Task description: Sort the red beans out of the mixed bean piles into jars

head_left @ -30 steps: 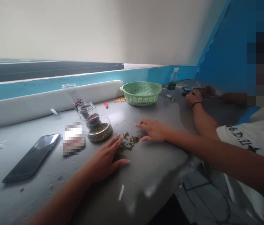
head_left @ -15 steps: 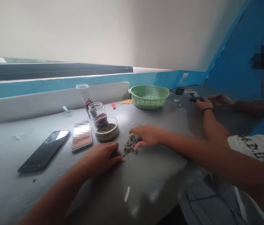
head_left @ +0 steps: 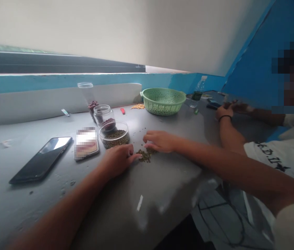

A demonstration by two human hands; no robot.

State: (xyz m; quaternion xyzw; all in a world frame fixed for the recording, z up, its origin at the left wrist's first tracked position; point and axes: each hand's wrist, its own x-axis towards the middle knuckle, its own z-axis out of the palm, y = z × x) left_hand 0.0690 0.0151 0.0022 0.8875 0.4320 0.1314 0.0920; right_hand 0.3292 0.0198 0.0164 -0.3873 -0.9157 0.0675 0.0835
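Note:
A small heap of mung beans (head_left: 144, 156) lies on the grey table between my hands. My left hand (head_left: 118, 157) rests at the heap's left side, thumb stretched against the beans and fingers loosely bent; it holds nothing. From the right, my right hand (head_left: 160, 140) hovers low over the heap's far side, fingers curved downward and thumb apart, partly covering some beans. Just beyond my left hand stands a round clear container (head_left: 114, 137) with mung beans in it. Behind it is a clear jar (head_left: 104, 116) with dark red beans.
A tall clear container (head_left: 86, 95) holds more red beans. A black phone (head_left: 42, 159) and another phone (head_left: 95, 150) lie left. Behind are a green basket (head_left: 164, 104), yellow kernels (head_left: 138, 106) and a water bottle (head_left: 197, 93). A co-worker's hands (head_left: 226, 109) are at the right.
My left hand has moved toward the beans, its thumb now touching them. The scattered beans are gathered into a tighter heap. The view has shifted slightly.

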